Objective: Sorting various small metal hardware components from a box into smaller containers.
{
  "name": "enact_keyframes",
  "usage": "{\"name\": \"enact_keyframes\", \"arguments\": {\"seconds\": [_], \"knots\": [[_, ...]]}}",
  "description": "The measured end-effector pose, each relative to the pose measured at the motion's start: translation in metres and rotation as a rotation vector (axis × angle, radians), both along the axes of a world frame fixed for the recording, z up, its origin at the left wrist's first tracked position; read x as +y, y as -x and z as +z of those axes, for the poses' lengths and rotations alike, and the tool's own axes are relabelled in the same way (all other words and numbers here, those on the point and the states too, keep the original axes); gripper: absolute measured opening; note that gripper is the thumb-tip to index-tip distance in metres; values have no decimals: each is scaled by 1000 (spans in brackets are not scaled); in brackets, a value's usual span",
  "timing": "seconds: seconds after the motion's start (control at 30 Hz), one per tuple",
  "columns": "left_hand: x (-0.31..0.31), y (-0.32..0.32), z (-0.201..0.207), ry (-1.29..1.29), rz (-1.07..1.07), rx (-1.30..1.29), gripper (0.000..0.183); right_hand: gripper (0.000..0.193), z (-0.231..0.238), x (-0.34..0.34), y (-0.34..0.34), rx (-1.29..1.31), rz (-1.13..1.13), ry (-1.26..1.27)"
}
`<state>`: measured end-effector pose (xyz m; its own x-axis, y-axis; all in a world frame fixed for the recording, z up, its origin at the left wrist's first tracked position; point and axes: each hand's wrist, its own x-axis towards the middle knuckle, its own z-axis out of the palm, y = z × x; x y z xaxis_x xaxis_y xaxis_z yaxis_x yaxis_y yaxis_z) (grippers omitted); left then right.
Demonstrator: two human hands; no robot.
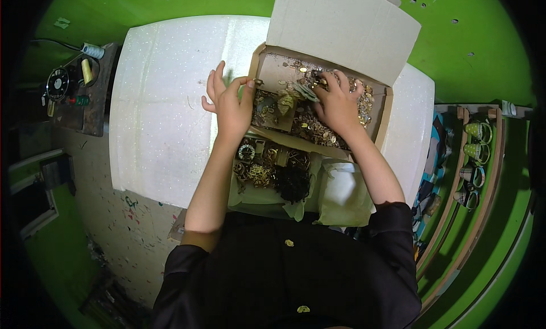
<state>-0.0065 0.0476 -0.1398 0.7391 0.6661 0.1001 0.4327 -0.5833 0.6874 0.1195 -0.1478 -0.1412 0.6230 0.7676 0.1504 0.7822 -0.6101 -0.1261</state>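
An open cardboard box [320, 144] holds a heap of small gold, brown and silver-coloured metal pieces [310, 118], like jewellery parts. At its left edge my left hand [232, 104] pinches a small dark gold piece [258, 82] between thumb and forefinger, its other fingers raised. My right hand [341, 106] reaches inside the box, fingers bent and apart over the heap. Nothing is plainly held in it, though the fingertips are partly lost among the pieces. Beside its thumb lie a greenish flat bundle [306, 91] and a crumpled gold packet [285, 104].
Nearer me, a lined tray [239, 198] bears gold pieces, a beaded ring [246, 152] and a dark tangled bundle [292, 184]. To its right is a pale translucent container [344, 192]. The white tabletop [165, 107] extends left. Thread spools [92, 50] and a shoe rack [493, 158] flank it.
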Motion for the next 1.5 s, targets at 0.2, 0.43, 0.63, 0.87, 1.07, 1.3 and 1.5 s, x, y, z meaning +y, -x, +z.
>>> {"name": "enact_keyframes", "arguments": {"seconds": [0.2,0.43,0.63,0.87,1.07,1.3,1.5], "knots": [[-8,9,-12,45,-36,-49,20,40,29,7,-14,265,100,217],[-10,12,-14,181,21,-84,21,27,-2,47,-4,258,149,-12],[-3,25,-11,221,57,-111,20,25,-44,74,27,227,338,-33],[-3,34,-11,256,65,-57,19,19,-52,69,26,75,382,-66],[-3,34,-14,281,61,-61,21,11,-40,46,3,56,257,-71],[-7,34,-14,313,50,-83,23,6,-18,42,-1,171,86,-226],[-1,43,-8,266,49,-63,23,4,6,37,15,-58,78,-433]]}}
